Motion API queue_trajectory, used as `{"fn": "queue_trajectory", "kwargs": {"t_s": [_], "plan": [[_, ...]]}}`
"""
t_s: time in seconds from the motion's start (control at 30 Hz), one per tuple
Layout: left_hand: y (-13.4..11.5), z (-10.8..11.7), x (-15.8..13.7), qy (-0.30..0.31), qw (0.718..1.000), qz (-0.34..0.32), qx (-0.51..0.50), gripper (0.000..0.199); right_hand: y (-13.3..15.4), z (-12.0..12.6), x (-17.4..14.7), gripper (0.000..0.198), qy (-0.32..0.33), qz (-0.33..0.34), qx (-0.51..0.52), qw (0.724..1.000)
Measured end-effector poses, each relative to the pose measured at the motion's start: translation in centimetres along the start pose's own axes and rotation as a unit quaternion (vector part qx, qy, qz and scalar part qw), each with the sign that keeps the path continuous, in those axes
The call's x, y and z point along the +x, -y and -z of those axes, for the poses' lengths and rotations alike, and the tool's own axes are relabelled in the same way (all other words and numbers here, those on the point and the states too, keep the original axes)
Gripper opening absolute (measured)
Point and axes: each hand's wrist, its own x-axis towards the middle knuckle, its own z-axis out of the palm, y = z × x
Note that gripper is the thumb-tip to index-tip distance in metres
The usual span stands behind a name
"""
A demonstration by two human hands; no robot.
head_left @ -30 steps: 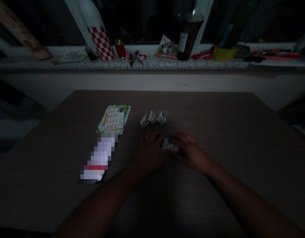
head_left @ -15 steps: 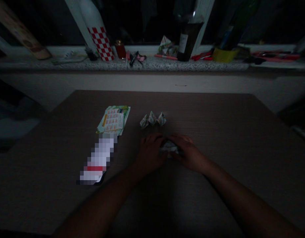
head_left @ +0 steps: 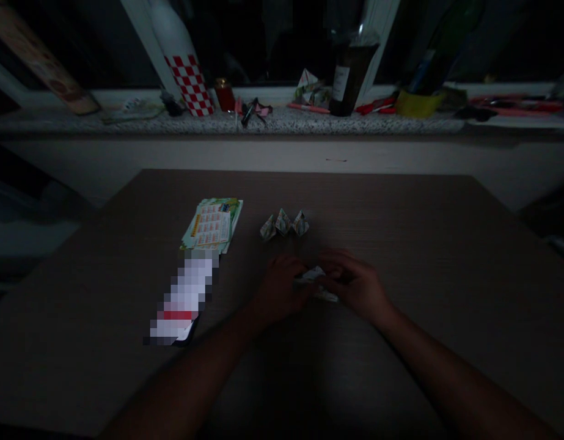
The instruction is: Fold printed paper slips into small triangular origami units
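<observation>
- Phone [head_left: 190,290], left of the grip.
- Pile of papers [head_left: 212,226], left and farther.
- Left hand [head_left: 280,287] touches the folded paper [head_left: 313,274]; clamped or not, I cannot tell.
- Three paper shapes [head_left: 283,224], beyond the grip.
- Folded paper, between both hands.
- Right hand [head_left: 359,284], clamped on the folded paper.

Count one left hand [head_left: 279,287], one right hand [head_left: 359,286]. Find one piece of paper [head_left: 327,296] between; farther off, three folded paper pieces [head_left: 283,223]. Note, at left, one phone [head_left: 185,299] and one stack of printed sheets [head_left: 211,226], individual sheets uncountable. Log one checkered bottle [head_left: 189,84], far left.
</observation>
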Motion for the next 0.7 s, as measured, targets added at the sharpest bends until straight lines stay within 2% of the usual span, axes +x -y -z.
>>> {"fn": "queue_trajectory", "kwargs": {"t_s": [0.1, 0.2, 0.3, 0.43, 0.6, 0.7], "plan": [[-0.2, 0.4, 0.0, 0.030, 0.993, 0.074, -0.091, 0.024, 0.0, -0.1, -0.2, 0.030, -0.029, -0.034, 0.055, 0.997], [-0.2, 1.0, 0.0, 0.015, 0.979, 0.124, -0.159, 0.025, -0.3, 0.0, -0.4, 0.028, -0.056, -0.032, 0.053, 0.997], [-0.2, 1.3, 0.0, -0.013, 0.967, 0.137, -0.215, 0.022, -0.4, 0.2, -0.4, 0.019, -0.080, -0.005, 0.000, 0.997], [0.0, 0.8, 0.1, -0.011, 0.955, 0.154, -0.252, 0.025, 0.0, 0.3, -0.3, 0.005, -0.096, 0.013, -0.044, 0.994], [0.3, 0.5, 0.3, -0.036, 0.949, 0.149, -0.275, 0.026, 0.2, 0.5, 0.1, 0.002, -0.100, 0.103, -0.070, 0.987], [0.4, 0.5, 0.3, -0.050, 0.938, 0.154, -0.306, 0.025, 0.1, 0.7, 0.2, 0.008, -0.090, 0.118, -0.091, 0.985]]}}
